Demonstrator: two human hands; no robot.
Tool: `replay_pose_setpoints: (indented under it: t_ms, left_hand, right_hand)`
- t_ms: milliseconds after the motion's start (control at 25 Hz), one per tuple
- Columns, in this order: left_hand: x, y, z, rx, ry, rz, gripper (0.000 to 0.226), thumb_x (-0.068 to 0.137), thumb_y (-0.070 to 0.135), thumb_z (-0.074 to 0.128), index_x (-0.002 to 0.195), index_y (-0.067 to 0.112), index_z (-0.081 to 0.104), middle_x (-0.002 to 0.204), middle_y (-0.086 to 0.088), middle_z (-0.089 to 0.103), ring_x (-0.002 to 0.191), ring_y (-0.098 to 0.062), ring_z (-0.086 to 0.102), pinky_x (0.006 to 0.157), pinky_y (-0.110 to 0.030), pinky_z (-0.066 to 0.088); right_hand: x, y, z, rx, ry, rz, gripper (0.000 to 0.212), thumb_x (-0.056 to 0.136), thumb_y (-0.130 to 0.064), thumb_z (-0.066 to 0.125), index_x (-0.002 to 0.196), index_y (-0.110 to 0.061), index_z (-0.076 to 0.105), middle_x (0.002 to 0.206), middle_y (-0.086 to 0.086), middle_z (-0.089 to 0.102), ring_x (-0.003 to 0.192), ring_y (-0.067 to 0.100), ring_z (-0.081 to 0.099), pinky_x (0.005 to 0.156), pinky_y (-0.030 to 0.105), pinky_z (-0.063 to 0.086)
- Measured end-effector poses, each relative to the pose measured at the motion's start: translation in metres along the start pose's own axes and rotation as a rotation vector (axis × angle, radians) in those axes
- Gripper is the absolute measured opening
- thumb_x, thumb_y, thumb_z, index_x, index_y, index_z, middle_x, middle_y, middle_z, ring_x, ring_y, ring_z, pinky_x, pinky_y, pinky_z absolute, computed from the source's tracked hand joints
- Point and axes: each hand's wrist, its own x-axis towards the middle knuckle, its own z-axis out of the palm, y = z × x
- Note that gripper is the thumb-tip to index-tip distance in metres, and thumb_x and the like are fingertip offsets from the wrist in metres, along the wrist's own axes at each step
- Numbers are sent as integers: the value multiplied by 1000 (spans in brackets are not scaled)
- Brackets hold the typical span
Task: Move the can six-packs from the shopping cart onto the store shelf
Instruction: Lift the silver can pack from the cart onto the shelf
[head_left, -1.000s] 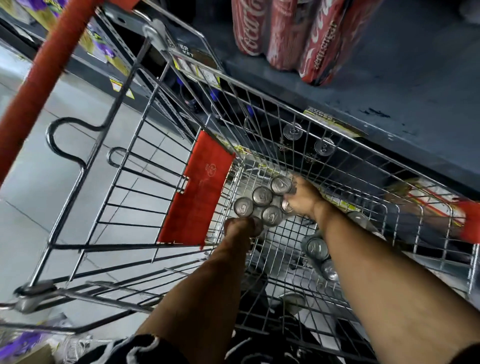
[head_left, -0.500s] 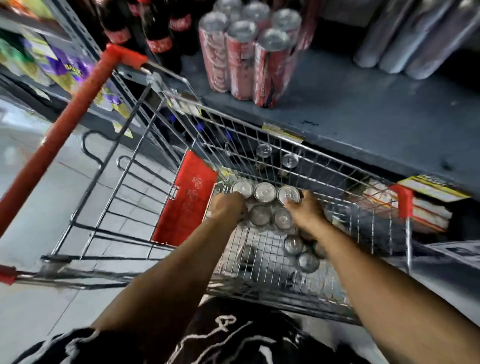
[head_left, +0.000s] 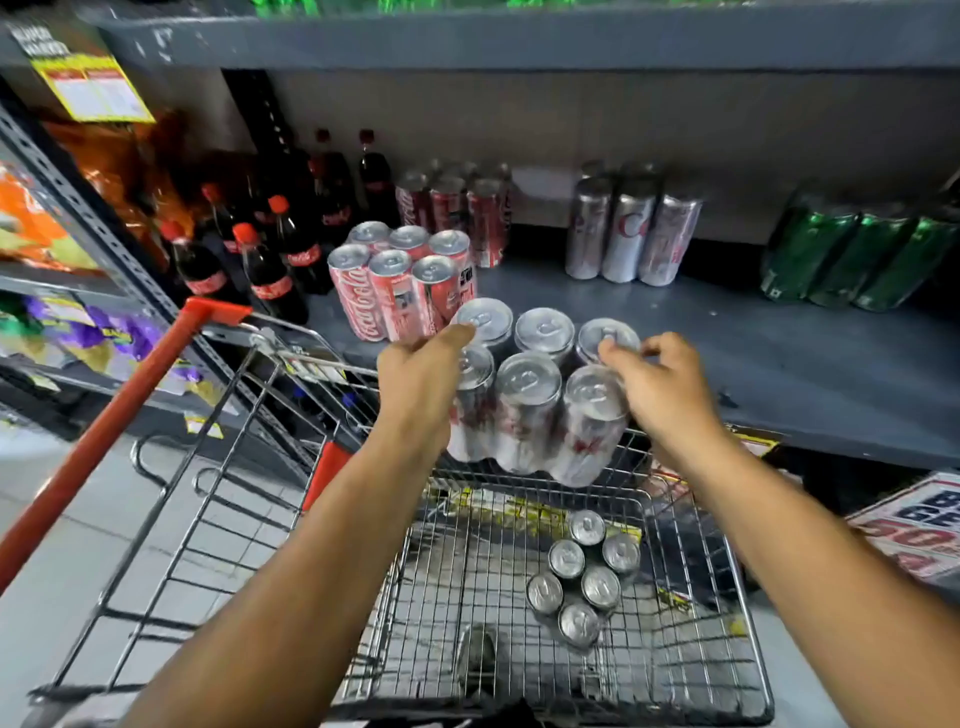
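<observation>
Silver shrink-wrapped six-pack of cans had come up out of the wire cart w/ left hand and right hand clamped on its sides (level w/ grey shelf now); one more pack was left below.

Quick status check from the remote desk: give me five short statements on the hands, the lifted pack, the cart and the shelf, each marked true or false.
1. Both hands, left hand and right hand, grip the silver six-pack of cans. True.
2. The held pack already stands on the grey shelf. False: it is in the air, above the cart's far rim.
3. The wire shopping cart is empty. False: another silver six-pack lies inside.
4. A red cola six-pack stands on the shelf, left of the held pack. True.
5. Green cans stand at the shelf's right. True.
</observation>
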Motion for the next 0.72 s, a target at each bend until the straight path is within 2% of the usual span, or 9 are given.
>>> replay_pose_setpoints:
  t_ms: [80, 160, 280, 360, 440, 520, 560, 640, 720]
  left_hand:
    - [9, 17, 18, 20, -50, 19, 15, 71, 18, 72, 65, 16, 59, 63, 7, 72, 74, -18, 67, 70, -35, 56]
    - [22, 24, 42, 66, -88, 40, 24, 71, 15, 69, 59, 14, 48, 60, -6, 57, 64, -19, 55, 63, -37, 53]
    - [43, 22, 72, 168, -75, 43, 24, 74, 21, 67, 60, 13, 49, 57, -4, 47, 54, -17, 44, 51, -26, 38]
    - [59, 21, 86, 155, -67, 8, 25, 76, 30, 65, 66, 10, 53, 67, -2, 60, 62, -20, 55, 56, -27, 43]
    - [77, 17, 96, 148, -58, -14, 29, 77, 37, 61, 83, 9, 60, 91, -11, 70, 85, -28, 65, 74, -34, 51]
    - [93, 14, 103, 179, -62, -26, 40, 79, 40, 57, 99, 6, 56, 107, -16, 69, 99, -33, 64, 90, -43, 51]
    - [98, 13, 104, 182, -76, -27, 34, 80, 39, 57, 98, 11, 52, 109, -15, 67, 100, -34, 63, 94, -46, 50]
    - [109, 10, 105, 157, -128, -45, 24, 81, 34, 56, 93, 14, 50, 109, -16, 67, 101, -35, 64, 94, -48, 51]
    - [115, 4, 101, 183, -175, -19, 15, 81, 28, 53, 84, 13, 55, 95, -15, 68, 89, -30, 65, 85, -42, 52]
  right_hand:
    - [21, -17, -11, 22, 55, -16, 41, 66, -53, 66, 74, -15, 56, 73, 3, 59, 69, 22, 56, 62, 33, 43]
    - [44, -29, -16, 1, 78, -26, 48, 65, -54, 63, 74, -7, 60, 67, 3, 57, 65, 25, 57, 59, 35, 43]
    - [74, -32, -16, -131, 83, -36, 44, 74, -51, 62, 79, -8, 65, 73, 4, 65, 78, 30, 65, 66, 36, 48]
    - [89, -28, -13, -219, 78, -38, 38, 81, -50, 60, 85, -12, 67, 80, 5, 68, 85, 31, 65, 66, 31, 44]
    - [101, -26, -6, -277, 66, -63, 39, 85, -49, 57, 84, -11, 67, 79, 7, 67, 84, 32, 64, 64, 28, 39]
    - [114, -27, 0, -309, 55, -88, 41, 88, -48, 54, 82, -9, 66, 81, 10, 68, 85, 33, 64, 64, 29, 38]
    - [119, -27, 2, -327, 49, -98, 42, 90, -48, 52, 82, -8, 66, 82, 12, 68, 86, 34, 64, 65, 29, 39]
    - [126, -25, 5, -338, 53, -107, 43, 92, -47, 49, 82, -8, 65, 84, 13, 67, 86, 34, 63, 67, 32, 42]
    - [129, -18, 8, -301, 82, -95, 40, 91, -46, 48, 82, -10, 63, 84, 9, 66, 87, 32, 62, 70, 33, 44]
